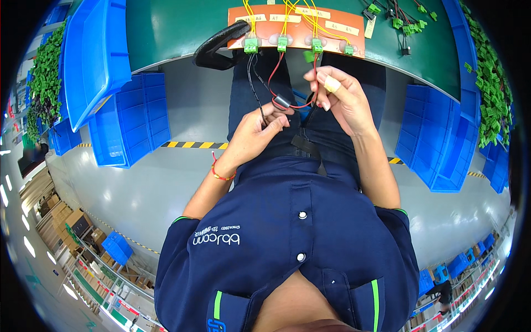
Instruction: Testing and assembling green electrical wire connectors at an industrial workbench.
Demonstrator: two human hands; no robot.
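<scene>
Holding 1 wire harness | 2 hands: left hand, right hand | roughly 4 green connectors

Red and black wires run behind the left hand, fingers curled over them; where they end is hidden in the palm. The right hand pinches a wire end too small to make out, and its grip is unclear past the bandaged finger. Small dark inline part on the wires, kind unreadable. The orange board is cut off by the top edge; its paper labels are too small to read. Green connector piles at the right rim smear into fisheye blur. Blue bins are bent and clipped at the left edge.
</scene>
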